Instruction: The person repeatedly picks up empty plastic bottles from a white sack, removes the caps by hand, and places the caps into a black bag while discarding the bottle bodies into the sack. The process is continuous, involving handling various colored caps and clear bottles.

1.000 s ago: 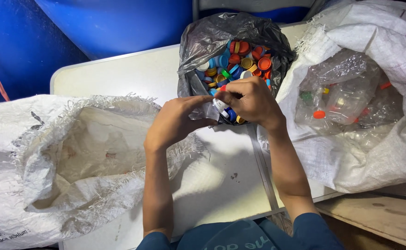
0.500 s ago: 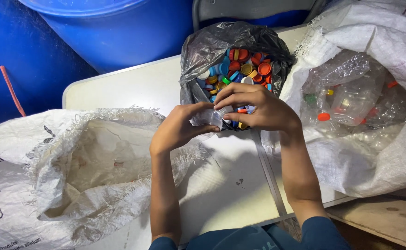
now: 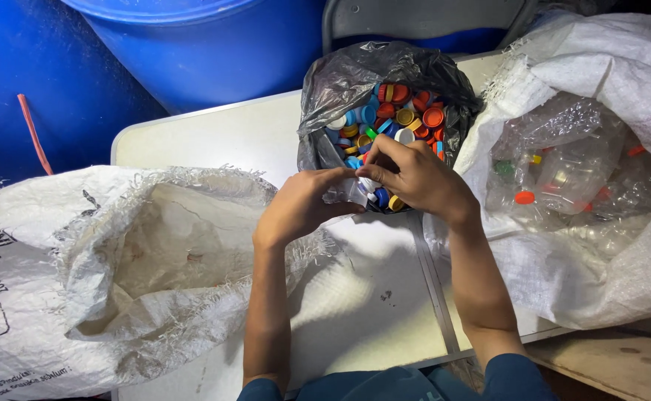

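Over the white counter (image 3: 355, 312), the left hand (image 3: 299, 208) and right hand (image 3: 415, 178) meet, both grips clamped on 1 small clear bottle (image 3: 354, 191), its axis unclear, just before the black bag of caps (image 3: 340, 82).

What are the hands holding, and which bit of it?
Both hands, left and right, pinch a small clear plastic piece between the fingertips, over the bag of caps. Which part each grips cannot be told.
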